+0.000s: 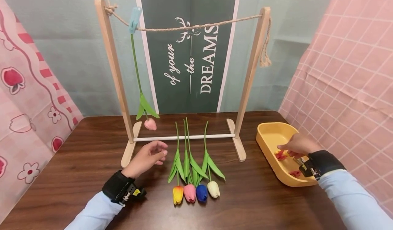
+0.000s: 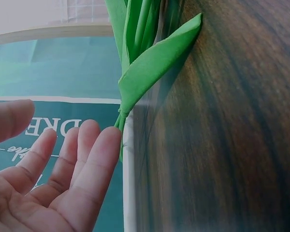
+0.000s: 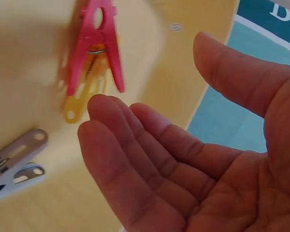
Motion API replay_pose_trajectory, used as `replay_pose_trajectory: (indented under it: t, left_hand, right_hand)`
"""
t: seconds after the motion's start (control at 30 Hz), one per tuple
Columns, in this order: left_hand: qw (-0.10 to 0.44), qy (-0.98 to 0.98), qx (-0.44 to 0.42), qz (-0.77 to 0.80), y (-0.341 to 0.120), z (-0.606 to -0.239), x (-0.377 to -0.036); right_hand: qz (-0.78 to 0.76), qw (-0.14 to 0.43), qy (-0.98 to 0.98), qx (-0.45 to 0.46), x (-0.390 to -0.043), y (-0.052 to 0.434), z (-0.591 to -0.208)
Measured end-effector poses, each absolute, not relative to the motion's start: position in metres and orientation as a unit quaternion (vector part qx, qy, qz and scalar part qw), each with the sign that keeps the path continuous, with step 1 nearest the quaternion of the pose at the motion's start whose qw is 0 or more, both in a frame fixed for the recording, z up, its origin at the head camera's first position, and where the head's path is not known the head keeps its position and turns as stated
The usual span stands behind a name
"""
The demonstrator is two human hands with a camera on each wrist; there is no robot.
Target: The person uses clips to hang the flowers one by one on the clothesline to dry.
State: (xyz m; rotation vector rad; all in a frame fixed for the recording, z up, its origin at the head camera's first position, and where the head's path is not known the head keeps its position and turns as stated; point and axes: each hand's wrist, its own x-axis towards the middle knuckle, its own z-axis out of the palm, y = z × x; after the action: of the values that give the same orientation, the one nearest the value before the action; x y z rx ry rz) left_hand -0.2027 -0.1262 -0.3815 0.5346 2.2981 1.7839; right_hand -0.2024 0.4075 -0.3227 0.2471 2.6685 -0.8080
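Observation:
My right hand point(image 1: 299, 144) reaches into a yellow tray point(image 1: 263, 130). Its fingers are apart from the thumb with nothing between them, close to a red clothespin point(image 3: 100, 41) that overlaps a yellow clothespin point(image 3: 71, 108). A grey clothespin point(image 3: 17, 157) lies nearby. On the table, a yellow-orange tulip point(image 1: 178, 195), a pink tulip point(image 1: 189, 193), a blue tulip point(image 1: 201, 193) and a white tulip point(image 1: 213, 189) lie side by side. Left of them hovers my left hand point(image 1: 148, 157), empty, fingers loosely bent. A light blue clothespin point(image 1: 134, 20) holds a pale pink tulip point(image 1: 150, 124) upside down.
A wooden frame point(image 1: 115, 69) stands at the back of the brown table point(image 1: 245, 202). Rope point(image 1: 196, 26) spans its two posts, and a white bar point(image 1: 159, 138) joins its feet. Patterned cloths hang on both sides. Another red clothespin point(image 1: 295, 173) lies in the tray.

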Motion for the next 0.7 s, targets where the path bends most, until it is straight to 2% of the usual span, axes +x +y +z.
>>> replay_pose_trajectory:
  t: [0.7]
  left_hand:
    - [0.089, 0.777, 0.171, 0.599, -0.126, -0.381, -0.202]
  right_hand:
    - [-0.263, 0.159, 0.946, 0.098, -0.201, 0.412, -0.344]
